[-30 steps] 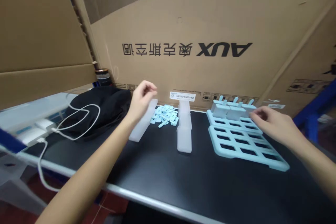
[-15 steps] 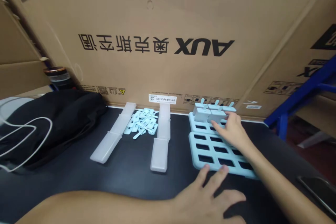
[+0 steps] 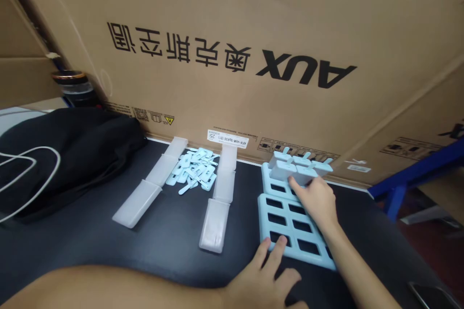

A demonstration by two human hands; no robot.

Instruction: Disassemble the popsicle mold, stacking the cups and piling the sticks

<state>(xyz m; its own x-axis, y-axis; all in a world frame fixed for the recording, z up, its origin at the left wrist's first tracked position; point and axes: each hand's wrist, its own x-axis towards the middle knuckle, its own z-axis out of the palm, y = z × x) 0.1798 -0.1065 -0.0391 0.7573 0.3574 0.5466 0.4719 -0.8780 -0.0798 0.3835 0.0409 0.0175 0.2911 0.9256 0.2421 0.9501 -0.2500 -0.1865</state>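
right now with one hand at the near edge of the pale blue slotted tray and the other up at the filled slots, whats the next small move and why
Probably press the left hand down on the near edge of the pale blue plastic slotted tray to steady it, while the right hand seats the translucent mould piece at its fingertips. Only the far row looks filled; the nearer slots are open.

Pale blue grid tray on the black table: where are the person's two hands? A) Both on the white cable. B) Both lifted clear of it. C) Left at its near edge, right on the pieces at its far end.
C: the left hand touches the grid tray at its near edge; the right hand rests on the moulds at its far end.
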